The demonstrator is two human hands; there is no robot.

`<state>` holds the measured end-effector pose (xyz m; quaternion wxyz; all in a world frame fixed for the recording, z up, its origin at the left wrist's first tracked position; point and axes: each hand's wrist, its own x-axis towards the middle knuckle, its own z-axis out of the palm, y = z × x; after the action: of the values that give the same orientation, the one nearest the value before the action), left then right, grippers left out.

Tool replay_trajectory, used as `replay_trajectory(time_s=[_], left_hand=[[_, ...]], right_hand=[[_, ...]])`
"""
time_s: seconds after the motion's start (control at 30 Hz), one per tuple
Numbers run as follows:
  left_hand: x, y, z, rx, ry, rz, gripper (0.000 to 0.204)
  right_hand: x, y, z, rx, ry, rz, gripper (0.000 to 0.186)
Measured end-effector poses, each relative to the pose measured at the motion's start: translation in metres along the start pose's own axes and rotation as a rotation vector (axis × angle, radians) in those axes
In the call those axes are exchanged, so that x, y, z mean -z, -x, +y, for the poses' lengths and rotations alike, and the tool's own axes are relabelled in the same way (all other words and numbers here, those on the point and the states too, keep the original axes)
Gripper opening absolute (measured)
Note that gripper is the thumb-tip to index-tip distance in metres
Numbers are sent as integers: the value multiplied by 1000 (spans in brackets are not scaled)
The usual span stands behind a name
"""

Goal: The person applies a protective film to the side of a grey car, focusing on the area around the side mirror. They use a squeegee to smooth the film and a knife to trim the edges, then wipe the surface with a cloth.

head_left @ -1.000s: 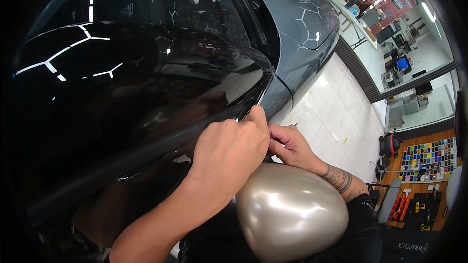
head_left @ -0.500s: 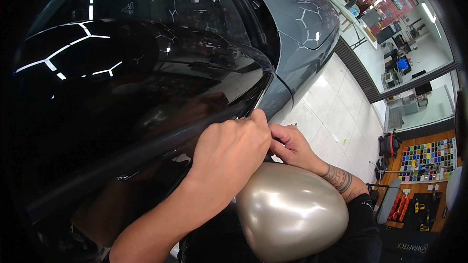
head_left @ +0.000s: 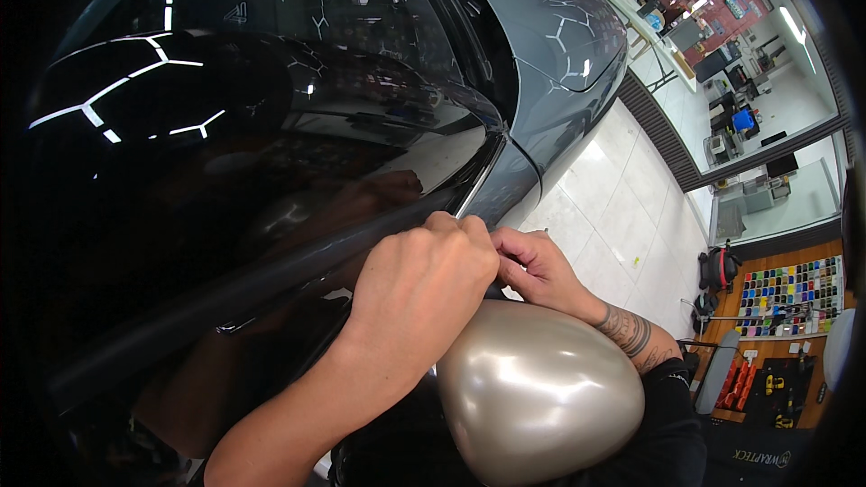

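My left hand [head_left: 424,271] is closed, knuckles up, against the lower edge of a dark car's side window. Its fingertips are hidden beneath the hand, so what they grip does not show. A thin bright window trim strip [head_left: 480,179] runs forward from those fingers. Just right of it, my right hand [head_left: 539,269] is closed in a pinch, thumb against the curled fingers. Whatever lies between them cannot be made out. Right below both hands is the satin champagne-coloured side mirror [head_left: 546,392]; my right forearm reaches in over its far side.
The glossy black side window [head_left: 225,162] fills the left, reflecting lights. Ahead are the windscreen and grey bonnet [head_left: 555,18]. White floor tiles [head_left: 613,216] lie to the right, with a black-and-red machine [head_left: 722,269], a colour swatch board [head_left: 789,298] and hung tools [head_left: 780,392] beyond.
My left hand has shifted slightly back and left along the window edge, baring a little more trim. The right hand has barely moved and stays pinched.
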<state>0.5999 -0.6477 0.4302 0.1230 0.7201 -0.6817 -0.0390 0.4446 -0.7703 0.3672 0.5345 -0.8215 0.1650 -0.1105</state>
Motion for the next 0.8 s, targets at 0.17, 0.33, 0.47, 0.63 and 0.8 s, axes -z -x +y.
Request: replay_trajectory(time_s=[0.17,0.33,0.47,0.63,0.8], left_hand=[[1,1,1,-3,-14,-2,21],[-1,3,-1,-24,-29,25,19],[1,5,-1,-30,-44,21,18],[0,7,-1,-33,-71,29,11],[-2,10,-1,-31,-94,30,4]], right_hand=[[-1,1,3,1,-23,8,17],[-1,0,1,0,-12,8,16],[-1,1,2,-6,1,3,16],[-3,1,3,35,7,23,16],[-1,2,2,-29,3,-10,15]])
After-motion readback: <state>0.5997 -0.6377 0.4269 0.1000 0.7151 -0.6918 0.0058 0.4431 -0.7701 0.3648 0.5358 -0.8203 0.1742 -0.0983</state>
